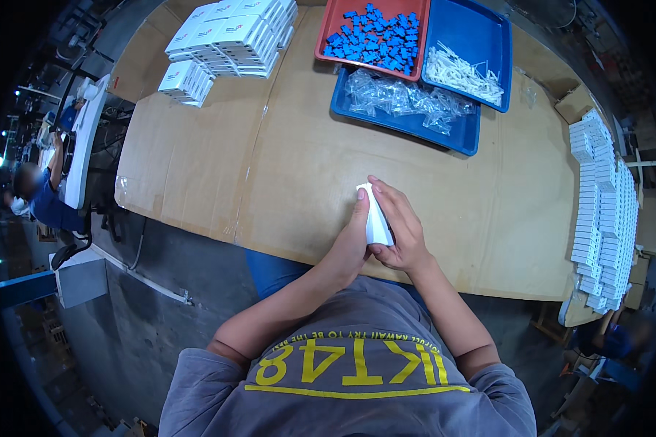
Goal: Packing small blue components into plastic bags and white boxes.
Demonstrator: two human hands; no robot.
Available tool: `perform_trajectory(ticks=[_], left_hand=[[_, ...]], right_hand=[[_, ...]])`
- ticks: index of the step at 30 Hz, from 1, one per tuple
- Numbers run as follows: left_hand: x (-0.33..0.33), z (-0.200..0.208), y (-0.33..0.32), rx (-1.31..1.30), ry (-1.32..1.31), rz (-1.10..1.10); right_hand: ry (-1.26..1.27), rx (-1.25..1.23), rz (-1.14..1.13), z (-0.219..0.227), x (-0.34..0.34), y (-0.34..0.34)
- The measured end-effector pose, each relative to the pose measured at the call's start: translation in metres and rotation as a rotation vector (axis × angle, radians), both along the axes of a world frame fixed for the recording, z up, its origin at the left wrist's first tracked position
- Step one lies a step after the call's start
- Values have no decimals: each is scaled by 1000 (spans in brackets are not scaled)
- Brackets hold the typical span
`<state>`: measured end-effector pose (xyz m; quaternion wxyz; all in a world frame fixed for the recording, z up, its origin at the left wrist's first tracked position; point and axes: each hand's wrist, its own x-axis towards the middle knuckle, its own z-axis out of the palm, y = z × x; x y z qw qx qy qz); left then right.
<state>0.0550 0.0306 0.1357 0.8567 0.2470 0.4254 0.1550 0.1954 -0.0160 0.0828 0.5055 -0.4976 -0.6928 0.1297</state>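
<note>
A small white box is upheld between my two hands, just over the near part of the cardboard-topped table. Pressed along its left side is my left hand, the thumb lying near the top. My right hand wraps the right side with its fingers stretched over the far end. Much of the box is hidden by the hands, so only a narrow white face shows between them.
Far ahead, a red tray holds blue plastic pieces. A blue tray has white sticks; the lower blue tray carries clear plastic bags. White boxes are stacked far left, and more box stacks line the right. A person sits left.
</note>
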Motion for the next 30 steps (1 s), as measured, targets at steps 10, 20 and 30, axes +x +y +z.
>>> perform_trajectory(ticks=[10, 20, 30], left_hand=[[-2, -8, -1, 21, 28, 7], [1, -3, -1, 28, 34, 13], [-1, -11, -5, 28, 36, 55]], right_hand=[[8, 71, -37, -5, -8, 0], [67, -28, 26, -3, -4, 1], [14, 9, 16, -13, -10, -4]])
